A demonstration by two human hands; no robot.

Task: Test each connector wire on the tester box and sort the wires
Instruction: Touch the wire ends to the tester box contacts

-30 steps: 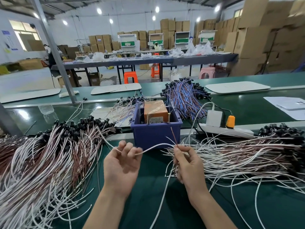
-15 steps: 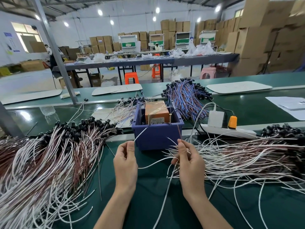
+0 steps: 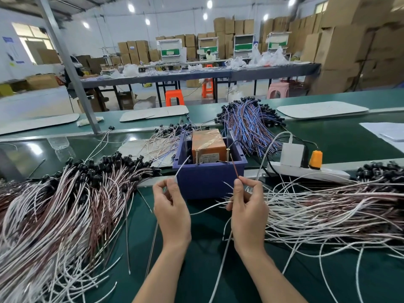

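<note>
Pinching the white lead (image 3: 182,167) in my left hand (image 3: 171,213) and the brown lead (image 3: 235,169) in my right hand (image 3: 248,213), seen from the head camera, I aim both tips up at the tester box (image 3: 208,145), just short of its two screws (image 3: 227,155), so each can touch one.

This was a factory assembly hall. Stacked cardboard cartons (image 3: 341,47) filled the upper right of the frame. A long worktable (image 3: 218,75) with plastic stools (image 3: 173,97) ran across the middle, and heaps of wires (image 3: 54,211) covered the green tabletop (image 3: 341,141) below.
</note>
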